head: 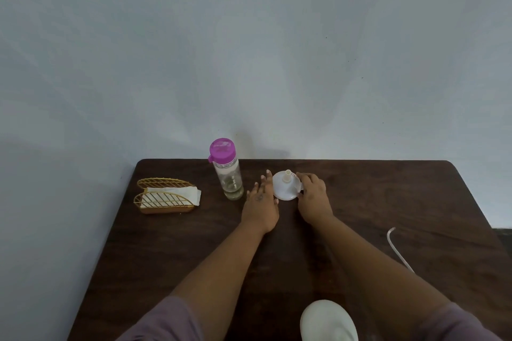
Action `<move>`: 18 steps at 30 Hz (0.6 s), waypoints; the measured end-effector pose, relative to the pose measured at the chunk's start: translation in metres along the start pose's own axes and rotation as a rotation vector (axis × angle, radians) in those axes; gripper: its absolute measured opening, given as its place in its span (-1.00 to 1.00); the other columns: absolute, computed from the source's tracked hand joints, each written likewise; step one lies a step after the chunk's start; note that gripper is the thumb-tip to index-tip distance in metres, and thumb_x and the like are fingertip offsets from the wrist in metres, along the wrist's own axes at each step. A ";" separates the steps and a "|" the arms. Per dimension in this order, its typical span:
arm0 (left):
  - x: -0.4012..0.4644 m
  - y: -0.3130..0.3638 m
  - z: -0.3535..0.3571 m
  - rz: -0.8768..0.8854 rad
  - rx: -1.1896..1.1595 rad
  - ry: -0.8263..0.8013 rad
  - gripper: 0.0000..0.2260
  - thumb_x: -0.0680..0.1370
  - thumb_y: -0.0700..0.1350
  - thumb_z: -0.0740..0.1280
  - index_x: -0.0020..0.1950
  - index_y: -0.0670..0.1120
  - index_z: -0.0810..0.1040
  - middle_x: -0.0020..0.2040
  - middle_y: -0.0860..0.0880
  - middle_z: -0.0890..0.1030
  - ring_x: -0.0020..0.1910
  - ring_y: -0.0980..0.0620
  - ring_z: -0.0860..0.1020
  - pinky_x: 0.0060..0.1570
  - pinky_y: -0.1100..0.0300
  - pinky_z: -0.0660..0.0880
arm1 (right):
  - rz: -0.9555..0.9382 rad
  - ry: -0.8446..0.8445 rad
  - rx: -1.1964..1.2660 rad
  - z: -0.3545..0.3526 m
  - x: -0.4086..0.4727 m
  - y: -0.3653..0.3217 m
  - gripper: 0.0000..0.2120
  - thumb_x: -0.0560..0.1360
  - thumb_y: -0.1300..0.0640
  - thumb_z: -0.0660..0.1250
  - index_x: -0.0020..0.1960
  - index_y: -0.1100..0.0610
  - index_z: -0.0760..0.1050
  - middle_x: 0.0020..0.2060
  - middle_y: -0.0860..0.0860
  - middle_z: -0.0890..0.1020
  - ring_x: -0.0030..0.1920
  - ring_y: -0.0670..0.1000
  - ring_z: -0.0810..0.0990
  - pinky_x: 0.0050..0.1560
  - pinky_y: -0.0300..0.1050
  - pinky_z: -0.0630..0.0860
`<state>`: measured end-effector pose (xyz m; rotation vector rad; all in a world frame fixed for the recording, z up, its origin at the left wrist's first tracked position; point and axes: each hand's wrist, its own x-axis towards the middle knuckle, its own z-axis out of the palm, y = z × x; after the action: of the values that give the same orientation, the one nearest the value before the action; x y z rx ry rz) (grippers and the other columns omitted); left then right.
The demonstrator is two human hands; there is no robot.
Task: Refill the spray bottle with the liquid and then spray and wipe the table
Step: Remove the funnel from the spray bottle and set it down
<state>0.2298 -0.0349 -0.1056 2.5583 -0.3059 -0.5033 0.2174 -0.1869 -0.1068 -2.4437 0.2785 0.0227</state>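
Note:
A white funnel [285, 188] sits upside down on the dark wooden table [388, 196], wide rim down and spout up. My right hand [313, 196] grips its right rim with curled fingers. My left hand [261, 199] lies just left of the funnel with straight fingers, at or very near its edge. A clear bottle with a purple cap [228, 171] stands upright left of my left hand, with a little liquid at its bottom. A rounded white object [328, 321], possibly the spray bottle, is at the near table edge. A thin white tube [399, 249] shows beside my right forearm.
A gold wire holder [163, 198] with white paper napkins stands at the table's far left. The table's back edge meets a pale wall. My forearms cross the middle of the table.

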 end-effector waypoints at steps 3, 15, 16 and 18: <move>-0.002 0.003 0.002 -0.004 0.006 -0.024 -0.39 0.65 -0.19 0.10 0.60 -0.08 -0.19 0.62 -0.09 -0.06 0.59 -0.13 -0.04 0.54 -0.05 -0.06 | -0.002 -0.015 -0.081 -0.001 -0.001 0.001 -0.49 0.52 0.25 0.31 0.44 0.11 0.32 0.35 0.04 0.38 0.36 0.11 0.25 0.30 -0.06 0.32; -0.024 0.007 -0.003 0.026 -0.141 -0.012 -0.39 0.66 -0.19 0.13 0.61 -0.12 -0.15 0.62 -0.12 -0.08 0.59 -0.09 -0.04 0.50 0.14 -0.03 | 0.050 -0.052 -0.043 -0.018 -0.023 -0.005 -0.38 0.52 0.28 0.29 0.51 0.06 0.16 0.43 0.02 0.29 0.44 0.10 0.18 0.40 -0.03 0.24; -0.031 0.009 -0.003 0.035 -0.151 -0.001 -0.39 0.66 -0.18 0.14 0.61 -0.11 -0.13 0.62 -0.12 -0.06 0.59 -0.08 -0.03 0.50 0.15 -0.02 | 0.052 -0.040 -0.035 -0.022 -0.028 -0.007 -0.40 0.52 0.28 0.29 0.50 0.06 0.18 0.43 0.02 0.29 0.43 0.10 0.18 0.39 -0.04 0.25; -0.048 0.015 -0.001 0.045 -0.167 0.028 -0.40 0.66 -0.16 0.15 0.61 -0.09 -0.09 0.62 -0.12 -0.03 0.59 -0.06 -0.04 0.50 0.14 0.01 | 0.045 -0.007 -0.019 -0.030 -0.040 -0.012 -0.42 0.52 0.25 0.30 0.48 0.04 0.21 0.42 0.02 0.30 0.42 0.10 0.21 0.37 -0.04 0.27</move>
<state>0.1846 -0.0322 -0.0830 2.3893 -0.2978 -0.4560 0.1792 -0.1896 -0.0724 -2.4554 0.3319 0.0538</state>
